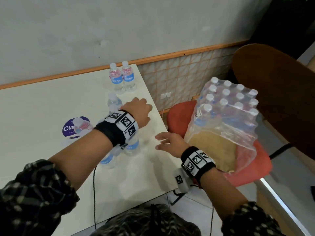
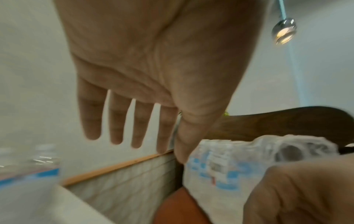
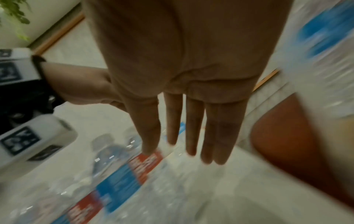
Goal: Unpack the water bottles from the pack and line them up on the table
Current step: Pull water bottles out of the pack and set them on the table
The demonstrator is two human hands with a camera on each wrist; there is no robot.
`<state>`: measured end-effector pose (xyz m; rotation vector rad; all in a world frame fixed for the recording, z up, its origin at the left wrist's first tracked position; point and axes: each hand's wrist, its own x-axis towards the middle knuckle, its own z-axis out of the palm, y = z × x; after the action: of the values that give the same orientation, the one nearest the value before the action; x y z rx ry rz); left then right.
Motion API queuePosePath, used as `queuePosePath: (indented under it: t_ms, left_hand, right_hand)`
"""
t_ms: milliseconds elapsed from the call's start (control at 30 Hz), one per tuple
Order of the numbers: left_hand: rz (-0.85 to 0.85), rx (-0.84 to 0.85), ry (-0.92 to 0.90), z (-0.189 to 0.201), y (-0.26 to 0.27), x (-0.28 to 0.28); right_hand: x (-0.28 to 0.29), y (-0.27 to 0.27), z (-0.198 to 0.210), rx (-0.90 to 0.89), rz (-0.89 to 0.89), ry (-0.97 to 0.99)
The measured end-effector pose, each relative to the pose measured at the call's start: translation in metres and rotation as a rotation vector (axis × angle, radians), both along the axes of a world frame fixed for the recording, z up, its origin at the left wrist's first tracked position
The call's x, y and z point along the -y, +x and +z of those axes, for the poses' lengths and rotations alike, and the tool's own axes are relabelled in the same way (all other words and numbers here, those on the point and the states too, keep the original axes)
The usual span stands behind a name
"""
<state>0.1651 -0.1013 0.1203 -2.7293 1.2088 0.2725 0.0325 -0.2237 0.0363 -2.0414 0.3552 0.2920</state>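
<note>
A shrink-wrapped pack of water bottles [image 1: 226, 109] sits on a red chair seat [image 1: 177, 116] to the right of the white table [image 1: 42, 106]; its near end is torn open and the loose wrap [image 1: 238, 150] sags empty. Two bottles [image 1: 122, 77] stand upright at the table's far edge. Several more bottles [image 1: 114, 103] stand under and around my left forearm. My left hand [image 1: 141, 109] hovers over the table's right edge, fingers straight and spread, holding nothing [image 2: 134, 128]. My right hand [image 1: 167, 142] is open above the table corner near the pack, fingers straight [image 3: 191, 136].
A dark wooden chair back [image 1: 276, 92] rises behind the pack. A tiled wall [image 1: 184, 74] with an orange rail runs behind table and chair. A purple sticker [image 1: 69, 128] marks the tabletop. Black cables [image 1: 94, 193] hang off the table's near edge.
</note>
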Motion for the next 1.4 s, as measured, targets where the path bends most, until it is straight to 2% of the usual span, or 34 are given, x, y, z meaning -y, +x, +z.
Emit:
queuePosePath:
  t_ms: [100,167,233,267,333,400,467,600,700,833,900,1000,1067,1133,1200,1267,1400]
  left_hand:
    - [-0.172,-0.209,-0.16,-0.004,-0.033,0.04]
    - [-0.262,-0.321,-0.129,-0.015,-0.055,0.068]
    - [-0.278,-0.402,-0.08,-0.028,-0.074,0.091]
    - [-0.267,-0.418,-0.064,-0.035,-0.081,0.1]
    - [-0.245,-0.388,-0.057,-0.044,-0.088,0.113]
    - [-0.213,-0.367,-0.106,-0.054,-0.087,0.121]
    - [-0.175,-0.352,-0.165,-0.059,-0.084,0.122]
    - [-0.133,-0.353,-0.184,-0.062,-0.082,0.114]
    - [-0.1,-0.357,-0.188,-0.065,-0.08,0.118]
    - [-0.076,-0.379,-0.217,-0.062,-0.086,0.128]
    - [-0.071,-0.398,-0.253,-0.062,-0.088,0.138]
    - [-0.04,-0.412,-0.247,-0.067,-0.09,0.152]
    - [-0.05,-0.388,-0.239,-0.07,-0.09,0.158]
    - [-0.063,-0.366,-0.239,-0.071,-0.085,0.16]
    - [-0.076,-0.376,-0.25,-0.073,-0.079,0.159]
    - [-0.043,-0.417,-0.276,-0.076,-0.072,0.159]
    - [0.036,-0.545,-0.312,-0.089,-0.064,0.163]
  right_hand:
    - [0.05,-0.035,0.002,-0.157,-0.02,-0.15]
    - [0.082,-0.052,0.001,-0.304,0.014,-0.325]
    - [0.11,-0.059,-0.006,-0.392,-0.008,-0.393]
    - [0.12,-0.061,-0.006,-0.393,-0.055,-0.372]
    - [0.129,-0.056,0.001,-0.367,-0.226,-0.193]
    - [0.131,-0.046,0.014,-0.263,-0.361,-0.071]
    - [0.131,-0.034,0.028,-0.135,-0.411,-0.109]
    - [0.121,-0.02,0.028,-0.2,-0.36,-0.145]
    - [0.125,-0.018,0.029,-0.105,-0.479,-0.077]
    - [0.125,-0.034,0.027,-0.171,-0.434,0.057]
    - [0.121,-0.044,0.025,-0.14,-0.412,0.049]
    - [0.12,-0.051,0.022,-0.108,-0.425,0.166]
    - [0.13,-0.053,0.025,-0.143,-0.473,0.164]
    - [0.146,-0.055,0.034,-0.19,-0.575,-0.011]
    - [0.164,-0.056,0.033,-0.213,-0.592,-0.121]
    - [0.178,-0.053,0.026,-0.252,-0.642,-0.113]
    - [0.197,-0.044,0.015,-0.349,-0.868,0.07]
